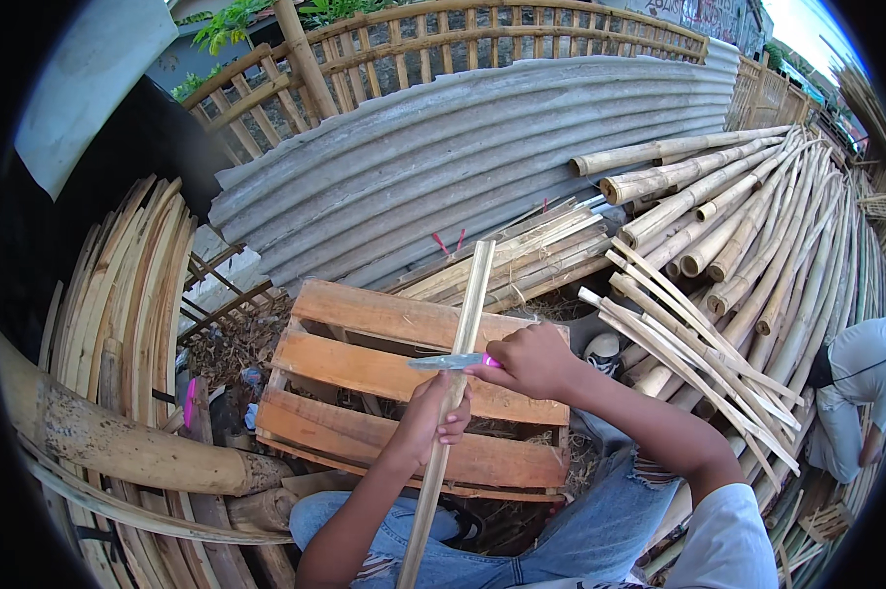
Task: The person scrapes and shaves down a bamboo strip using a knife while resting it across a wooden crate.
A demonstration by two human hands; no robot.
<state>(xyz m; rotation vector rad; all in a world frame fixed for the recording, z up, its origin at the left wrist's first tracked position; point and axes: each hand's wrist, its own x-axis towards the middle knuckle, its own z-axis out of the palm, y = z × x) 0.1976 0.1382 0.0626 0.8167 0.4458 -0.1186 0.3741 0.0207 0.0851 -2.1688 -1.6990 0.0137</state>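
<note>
My left hand (430,420) is closed around a long split bamboo strip (474,285), which runs from my lap up and away over a wooden crate. In my right hand (538,361) is a knife (445,361) with a pink handle, its blade lying across the strip just above my left fingers. Whether the edge bites into the bamboo cannot be made out. Beneath both hands stands the slatted wooden crate (364,371), its orange-brown boards facing up. My legs in torn jeans are on the near side of it.
Bamboo poles (698,260) pile up at the right, with loose split strips (703,363) on them. More strips (119,294) lean at the left beside a thick bamboo pole (139,442). Corrugated sheeting (482,128) stands behind. Another person (855,393) bends at the far right.
</note>
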